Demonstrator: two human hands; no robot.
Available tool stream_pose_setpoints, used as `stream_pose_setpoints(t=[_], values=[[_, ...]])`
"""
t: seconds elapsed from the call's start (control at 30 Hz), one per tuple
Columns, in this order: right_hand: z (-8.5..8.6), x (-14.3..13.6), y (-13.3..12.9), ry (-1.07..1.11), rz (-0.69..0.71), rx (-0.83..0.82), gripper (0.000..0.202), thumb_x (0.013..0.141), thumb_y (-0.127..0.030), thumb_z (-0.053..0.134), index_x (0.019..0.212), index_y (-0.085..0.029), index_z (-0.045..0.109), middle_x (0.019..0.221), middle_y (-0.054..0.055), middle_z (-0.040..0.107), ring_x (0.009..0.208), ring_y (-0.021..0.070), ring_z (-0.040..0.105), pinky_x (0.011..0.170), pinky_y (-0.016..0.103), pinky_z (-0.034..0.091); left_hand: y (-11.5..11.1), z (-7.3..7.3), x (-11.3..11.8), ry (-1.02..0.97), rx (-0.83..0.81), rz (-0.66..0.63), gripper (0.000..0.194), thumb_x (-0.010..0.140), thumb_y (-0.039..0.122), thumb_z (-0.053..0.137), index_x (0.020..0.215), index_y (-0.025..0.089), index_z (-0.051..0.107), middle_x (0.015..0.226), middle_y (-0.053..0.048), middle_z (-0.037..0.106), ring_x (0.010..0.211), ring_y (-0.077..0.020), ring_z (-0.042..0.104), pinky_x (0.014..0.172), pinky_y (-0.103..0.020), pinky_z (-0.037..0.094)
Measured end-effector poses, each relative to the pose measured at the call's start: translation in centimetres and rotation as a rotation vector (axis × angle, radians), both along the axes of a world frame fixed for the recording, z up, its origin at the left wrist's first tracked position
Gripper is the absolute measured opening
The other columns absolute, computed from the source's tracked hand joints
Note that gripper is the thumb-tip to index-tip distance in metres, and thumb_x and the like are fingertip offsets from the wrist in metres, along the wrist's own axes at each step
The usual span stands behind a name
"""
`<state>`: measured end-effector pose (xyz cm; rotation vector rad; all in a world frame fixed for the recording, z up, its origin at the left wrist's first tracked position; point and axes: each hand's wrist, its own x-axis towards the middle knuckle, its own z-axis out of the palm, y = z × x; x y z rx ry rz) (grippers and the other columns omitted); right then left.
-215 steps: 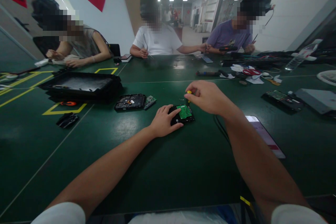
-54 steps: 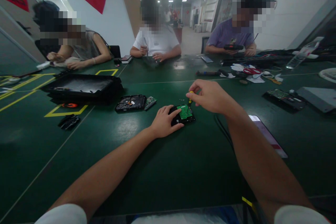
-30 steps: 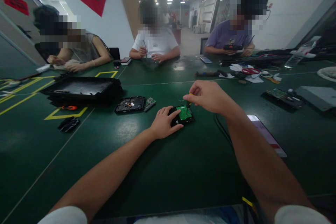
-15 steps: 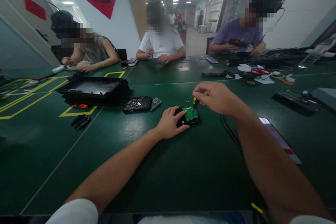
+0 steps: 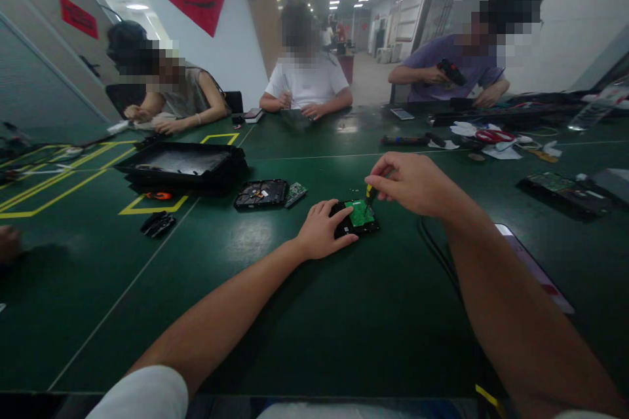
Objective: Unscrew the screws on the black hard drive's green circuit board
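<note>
A hard drive (image 5: 374, 228) lies on the green table with its green circuit board (image 5: 360, 209) facing up. Thumb and fingers of my left hand (image 5: 320, 230) straddle its left part and hold it down. In my right hand (image 5: 410, 184), pinched between thumb and fingers, is a small yellow-and-black screwdriver (image 5: 370, 192). It stands nearly upright, tip down at the board's right part. Tiny bits, perhaps screws, lie just beyond the drive. To the left sit another black drive (image 5: 260, 194) and a loose circuit board (image 5: 295, 194).
Left is a black tray-like housing (image 5: 183, 162), with small black parts (image 5: 158, 224) nearer. A phone (image 5: 534, 268) and a cable (image 5: 435, 245) lie right, beyond them a device with an exposed board (image 5: 565, 191). Three people sit opposite; another person's hand (image 5: 8, 244) shows far left.
The view has shifted slightly. My hands, the drive and the screwdriver keep nearly the same arrangement. Another person's hand has appeared at far left; the person at right has raised a power tool.
</note>
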<state>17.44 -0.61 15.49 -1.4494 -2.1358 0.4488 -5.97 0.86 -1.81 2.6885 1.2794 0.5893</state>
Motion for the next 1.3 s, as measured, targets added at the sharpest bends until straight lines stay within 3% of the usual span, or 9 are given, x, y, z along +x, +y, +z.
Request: stream_pose_setpoints(t=[0.27,0.37,0.47,0.73,0.97,1.2,1.3], values=[[-0.05,0.02,0.01,-0.025,0.002,0.018,0.014,0.092,-0.036,0.071,0.090,-0.022,0.070,0.073,0.002,0.077,0.071,0.0211,0.074,0.072,0.031,0.053,0.08,-0.09,0.02,-0.008,0.003,0.000,0.079,0.093,0.074,0.059,0.158,0.029,0.050,0.159,-0.016,0.044,0.146,-0.0395,0.041,0.121,-0.060,0.036],[-0.10,0.09,0.07,-0.036,-0.004,0.032,0.015,0.092,-0.036,0.070,0.090,-0.022,0.070,0.081,0.004,0.079,0.073,0.0212,0.074,0.073,0.032,0.053,0.07,-0.17,-0.01,-0.007,0.000,0.001,0.079,0.093,0.074,0.059,0.158,0.029,0.051,0.159,-0.016,0.043,0.146,-0.0396,0.041,0.121,-0.060,0.035],[-0.21,0.20,0.16,-0.027,-0.003,0.045,0.013,0.094,-0.034,0.068,0.093,-0.021,0.072,0.089,0.005,0.080,0.075,0.0212,0.075,0.074,0.033,0.053,0.15,-0.30,-0.06,-0.011,-0.008,0.007,0.079,0.093,0.074,0.059,0.158,0.030,0.051,0.160,-0.016,0.042,0.146,-0.0400,0.041,0.121,-0.061,0.035],[-0.29,0.39,0.36,-0.020,0.047,0.000,0.014,0.096,-0.025,0.063,0.104,-0.021,0.074,0.083,0.003,0.079,0.072,0.0197,0.075,0.073,0.031,0.053,0.12,-0.11,-0.06,-0.010,-0.019,0.003,0.079,0.094,0.073,0.059,0.159,0.031,0.049,0.161,-0.015,0.042,0.147,-0.0403,0.040,0.120,-0.062,0.035],[-0.07,0.07,0.04,-0.087,-0.054,0.036,0.023,0.092,-0.042,0.072,0.090,-0.019,0.072,0.084,0.006,0.079,0.070,0.0200,0.073,0.071,0.030,0.051,0.18,-0.25,0.08,-0.019,-0.005,-0.002,0.078,0.092,0.072,0.062,0.158,0.031,0.050,0.160,-0.015,0.043,0.145,-0.0400,0.042,0.120,-0.061,0.036],[-0.13,0.31,0.07,-0.062,0.004,0.045,0.014,0.093,-0.027,0.067,0.103,-0.019,0.075,0.086,0.006,0.080,0.082,0.0222,0.075,0.077,0.030,0.052,0.05,-0.07,0.08,-0.006,-0.014,0.000,0.077,0.094,0.072,0.060,0.158,0.031,0.050,0.159,-0.015,0.043,0.145,-0.0405,0.042,0.120,-0.061,0.036],[-0.38,0.46,0.29,-0.056,0.026,0.052,0.016,0.095,-0.028,0.065,0.103,-0.020,0.076,0.089,0.006,0.080,0.084,0.0225,0.074,0.077,0.031,0.052,-0.03,0.11,0.09,-0.005,-0.015,0.002,0.078,0.094,0.073,0.060,0.158,0.030,0.050,0.159,-0.016,0.044,0.145,-0.0409,0.041,0.120,-0.061,0.036]])
